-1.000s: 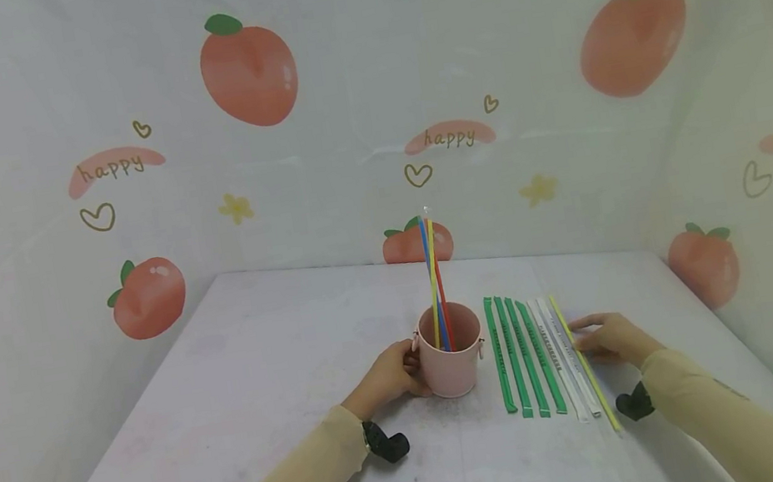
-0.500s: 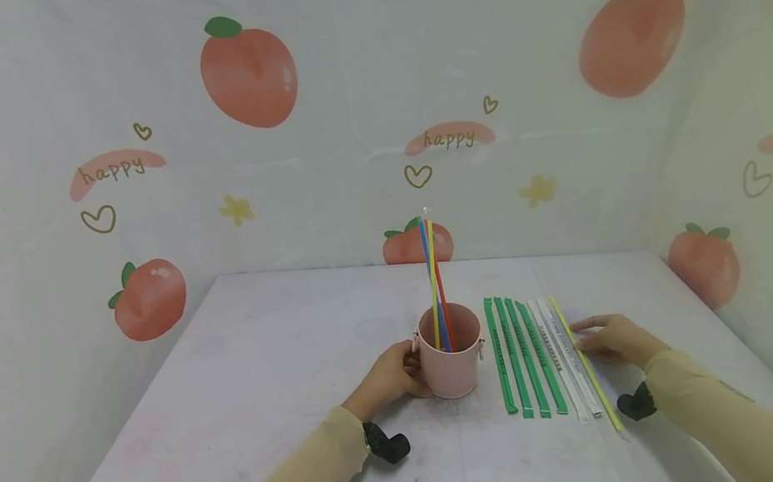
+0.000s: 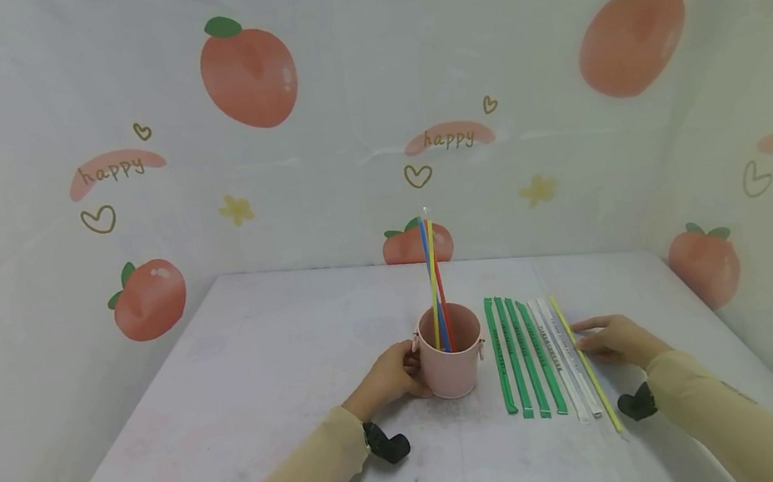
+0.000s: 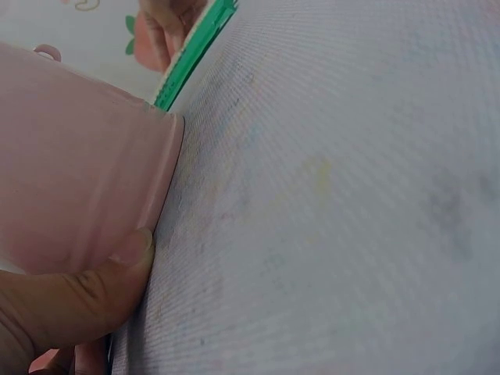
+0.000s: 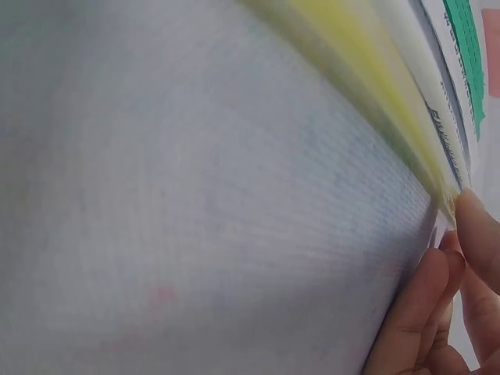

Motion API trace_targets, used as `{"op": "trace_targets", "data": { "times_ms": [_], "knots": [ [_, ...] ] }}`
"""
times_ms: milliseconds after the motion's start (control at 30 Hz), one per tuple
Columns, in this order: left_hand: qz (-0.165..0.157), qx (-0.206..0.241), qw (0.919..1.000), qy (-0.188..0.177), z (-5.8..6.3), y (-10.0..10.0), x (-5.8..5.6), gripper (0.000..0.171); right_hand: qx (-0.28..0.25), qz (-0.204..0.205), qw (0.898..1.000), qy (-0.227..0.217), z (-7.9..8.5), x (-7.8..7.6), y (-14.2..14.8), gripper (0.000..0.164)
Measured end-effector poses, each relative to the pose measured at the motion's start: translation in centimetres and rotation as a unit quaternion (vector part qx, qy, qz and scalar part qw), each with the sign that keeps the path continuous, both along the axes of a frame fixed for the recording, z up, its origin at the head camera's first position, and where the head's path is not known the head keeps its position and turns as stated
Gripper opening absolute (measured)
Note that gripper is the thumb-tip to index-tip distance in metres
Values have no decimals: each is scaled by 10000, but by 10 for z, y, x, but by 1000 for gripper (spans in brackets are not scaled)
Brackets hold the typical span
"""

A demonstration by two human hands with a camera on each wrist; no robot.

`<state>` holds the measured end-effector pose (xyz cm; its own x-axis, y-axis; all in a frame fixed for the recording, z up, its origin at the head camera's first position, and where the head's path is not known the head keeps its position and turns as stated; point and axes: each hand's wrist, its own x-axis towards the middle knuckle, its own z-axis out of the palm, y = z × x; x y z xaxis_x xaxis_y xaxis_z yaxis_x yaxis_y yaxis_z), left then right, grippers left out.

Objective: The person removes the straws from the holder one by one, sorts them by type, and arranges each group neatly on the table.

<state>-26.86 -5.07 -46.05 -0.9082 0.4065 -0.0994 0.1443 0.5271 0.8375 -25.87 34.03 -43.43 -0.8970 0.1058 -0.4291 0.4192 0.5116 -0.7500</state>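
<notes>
At the right end of a row of thin sticks, one yellow straw point(image 3: 591, 374) lies flat on the white table point(image 3: 272, 335). It is long and points away from the person, with its far end tipped a bit to the left. The right hand point(image 3: 616, 339) is much the nearer one. Its thumb and finger touch the straw on its far half, so the straw is just left of that hand and runs across the fingertips. I cannot tell if they pinch it or only touch it.

Next to the straw, on its left, are two white sticks point(image 3: 570, 389), then four green sticks point(image 3: 531, 370), lined up much the same way. Past them stands the pink bucket point(image 3: 451, 374), upright, with bright straws point(image 3: 435, 284) standing up inside. The left hand point(image 3: 386, 374) holds its left side, thumb pressed low on the wall.
</notes>
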Motion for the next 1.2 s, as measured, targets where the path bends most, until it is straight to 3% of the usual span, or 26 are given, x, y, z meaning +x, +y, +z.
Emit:
{"op": "trace_targets", "data": {
  "times_ms": [1200],
  "knots": [
    [-53,12,10000,77,0,0,1,55,-2,91,10000,6,1,1,3,63]
  ]
}}
